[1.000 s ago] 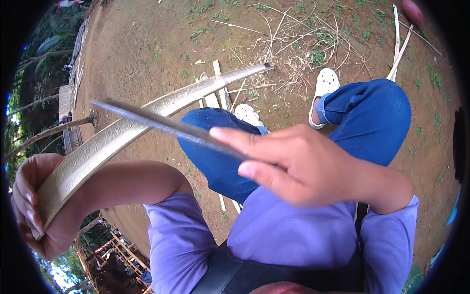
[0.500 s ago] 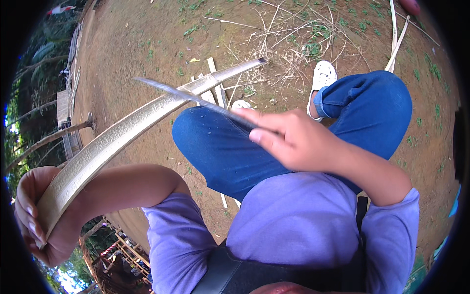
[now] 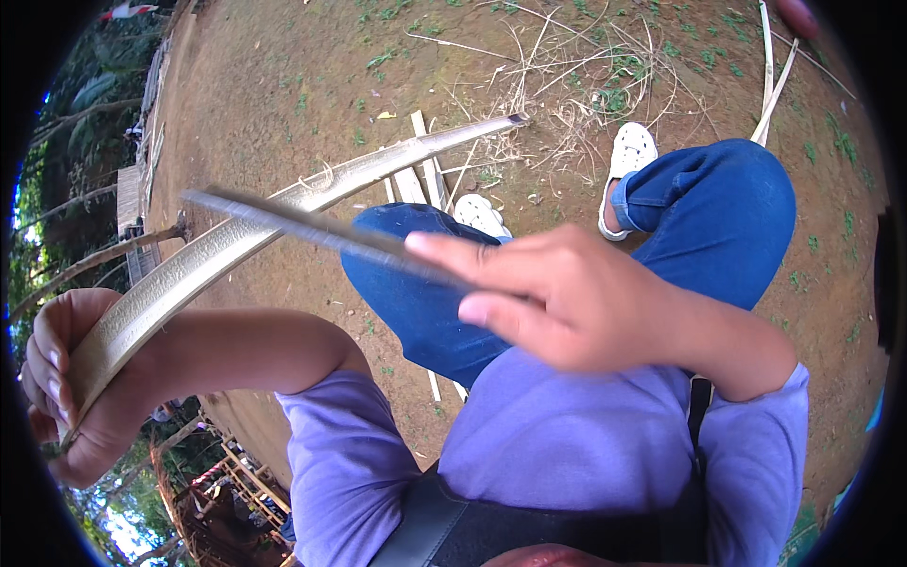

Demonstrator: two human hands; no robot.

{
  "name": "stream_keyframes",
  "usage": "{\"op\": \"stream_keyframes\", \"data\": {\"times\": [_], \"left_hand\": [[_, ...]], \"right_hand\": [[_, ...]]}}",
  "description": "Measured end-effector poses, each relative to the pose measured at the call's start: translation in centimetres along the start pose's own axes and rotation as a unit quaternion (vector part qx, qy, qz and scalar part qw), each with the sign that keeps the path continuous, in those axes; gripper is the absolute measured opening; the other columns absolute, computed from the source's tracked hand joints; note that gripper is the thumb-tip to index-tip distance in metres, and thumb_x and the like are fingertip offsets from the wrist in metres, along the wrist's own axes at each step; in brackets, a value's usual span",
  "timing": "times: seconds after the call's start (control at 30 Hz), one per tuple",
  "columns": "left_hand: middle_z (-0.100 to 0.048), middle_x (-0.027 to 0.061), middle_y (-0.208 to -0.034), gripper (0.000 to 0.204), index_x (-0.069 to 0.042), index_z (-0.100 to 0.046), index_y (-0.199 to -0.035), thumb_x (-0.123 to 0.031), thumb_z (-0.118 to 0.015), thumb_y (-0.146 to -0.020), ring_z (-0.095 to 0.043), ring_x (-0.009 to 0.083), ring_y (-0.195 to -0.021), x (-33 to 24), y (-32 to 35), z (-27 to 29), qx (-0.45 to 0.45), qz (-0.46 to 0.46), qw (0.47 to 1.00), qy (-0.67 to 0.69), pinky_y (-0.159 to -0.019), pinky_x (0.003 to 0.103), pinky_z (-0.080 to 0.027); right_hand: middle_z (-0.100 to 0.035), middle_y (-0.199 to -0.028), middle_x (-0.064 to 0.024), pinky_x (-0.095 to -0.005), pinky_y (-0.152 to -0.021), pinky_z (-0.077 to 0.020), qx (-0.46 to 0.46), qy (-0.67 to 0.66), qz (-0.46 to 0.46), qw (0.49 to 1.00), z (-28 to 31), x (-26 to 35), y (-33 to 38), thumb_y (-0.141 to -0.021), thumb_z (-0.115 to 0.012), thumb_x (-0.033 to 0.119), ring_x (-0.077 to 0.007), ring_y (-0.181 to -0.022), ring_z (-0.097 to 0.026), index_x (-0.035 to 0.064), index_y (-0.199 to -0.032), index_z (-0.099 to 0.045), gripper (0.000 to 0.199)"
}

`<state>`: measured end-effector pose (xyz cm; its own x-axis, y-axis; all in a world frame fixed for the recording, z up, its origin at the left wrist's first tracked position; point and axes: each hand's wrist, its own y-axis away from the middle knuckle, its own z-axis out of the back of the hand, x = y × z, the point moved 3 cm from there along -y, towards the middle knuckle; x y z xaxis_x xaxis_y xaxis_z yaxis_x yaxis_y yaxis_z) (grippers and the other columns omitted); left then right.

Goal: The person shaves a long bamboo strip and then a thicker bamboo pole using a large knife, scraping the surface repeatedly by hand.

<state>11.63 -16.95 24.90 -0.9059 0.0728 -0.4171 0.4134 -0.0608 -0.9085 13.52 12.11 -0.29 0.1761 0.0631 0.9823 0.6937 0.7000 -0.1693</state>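
- In the head view, the person's right hand (image 3: 576,302) is closed around the hidden near end of a long dark blade (image 3: 321,238), forefinger reaching forward along it and thumb pressed to the near side.
- The blade runs out leftward from that grip and crosses over the pale strip (image 3: 189,274); it is blurred, and whether its edge touches the strip cannot be told.
- The left hand (image 3: 49,373) has its fingers curled around the strip's near end, pinching it against the palm. From this grip the strip rises rightward and away, past the blade, to a dark tip (image 3: 517,119).
- As far as this shows, the strip is partly worked: its upward face is pale and rough along most of its length, and a thin curl (image 3: 324,177) stands on it beyond the blade, apparently not yet free. How much is left to take off cannot be judged.
- Farther ahead of the right hand's grip, narrow pieces (image 3: 408,184) lie on the ground by the left knee, and a loose tangle of shavings (image 3: 567,85) spreads beyond them, probably waste from similar work. Two long slats (image 3: 770,94) lie ahead and to the right.
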Motion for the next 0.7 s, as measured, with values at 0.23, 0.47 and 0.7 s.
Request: {"op": "stream_keyframes", "data": {"times": [0.23,0.47,0.7], "left_hand": [[-0.056,-0.0087,-0.055,0.026,-0.020,-0.054,-0.066,-0.033,-0.070,-0.082,-0.060,0.0071,-0.053,0.6,0.5,1.2,-0.004,-0.012,1.000,-0.006,-0.057,0.022,-0.050],[-0.053,-0.0100,-0.051,0.033,-0.021,-0.045,-0.052,-0.022,-0.061,-0.081,-0.058,0.0083,-0.050,3.9,-1.5,6.4,-0.061,0.023,0.998,0.013,-0.054,0.024,-0.046],[-0.066,0.0038,-0.064,0.021,-0.012,-0.067,-0.069,-0.031,-0.068,-0.076,-0.061,0.0141,-0.052,6.8,-3.0,8.4,0.016,0.052,0.997,0.061,-0.054,0.028,-0.049]], "right_hand": [[-0.049,-0.061,0.0027,-0.0268,-0.049,-0.0472,-0.039,-0.071,-0.285,0.955,2.1,-15.7,0.0,-0.104,-0.049,0.031,-0.0083,-0.048,-0.051,0.0192,-0.151,-0.045,0.048],[-0.048,-0.058,0.0004,-0.0294,-0.047,-0.0433,-0.079,-0.064,-0.225,0.969,0.7,-13.4,-2.1,-0.104,-0.049,0.037,-0.0103,-0.047,-0.048,0.0137,-0.145,-0.052,0.047],[-0.051,-0.063,0.0017,-0.0281,-0.046,-0.0461,-0.101,-0.051,-0.289,0.951,0.7,-16.7,-2.6,-0.105,-0.047,0.040,-0.0098,-0.048,-0.050,0.0144,-0.138,-0.060,0.043]]}}
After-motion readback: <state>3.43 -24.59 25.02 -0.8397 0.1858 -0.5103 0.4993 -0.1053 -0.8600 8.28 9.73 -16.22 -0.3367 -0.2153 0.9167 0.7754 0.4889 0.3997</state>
